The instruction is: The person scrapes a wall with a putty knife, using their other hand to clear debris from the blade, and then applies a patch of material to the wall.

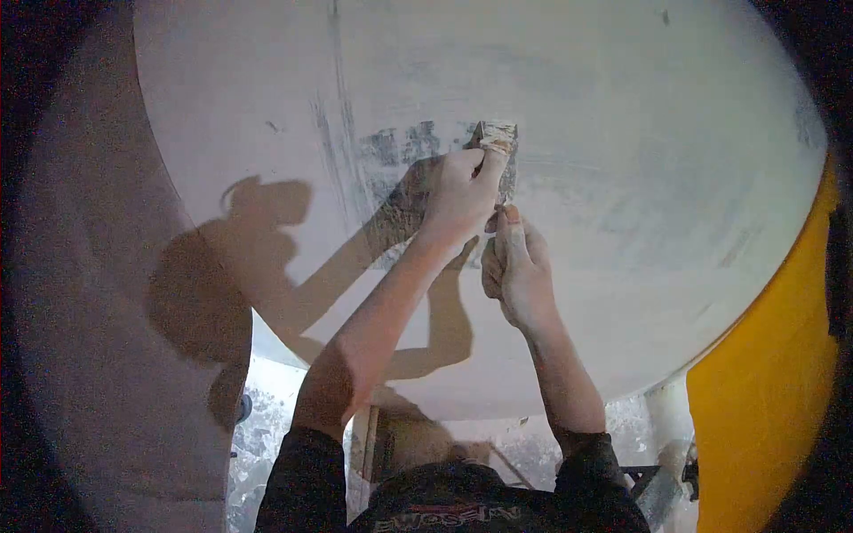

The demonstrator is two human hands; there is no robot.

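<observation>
My left hand (464, 191) is raised against a large, pale curved surface (604, 107), its fingers closed on a flat strip (508, 182). The strip stands nearly upright, with a whitish, worn upper end. Just below and to the right, my right hand (522, 262) pinches the strip's lower end, with the thumb on top. Dark scuffed patches mark the surface to the left of the strip. What the strip is made of, I cannot tell.
A brownish-grey curved wall (98, 311) rises at the left. At the right is a yellow panel (764, 382). Shadows of my head and arms fall on the pale surface. Dark brackets (641, 478) show at the lower right.
</observation>
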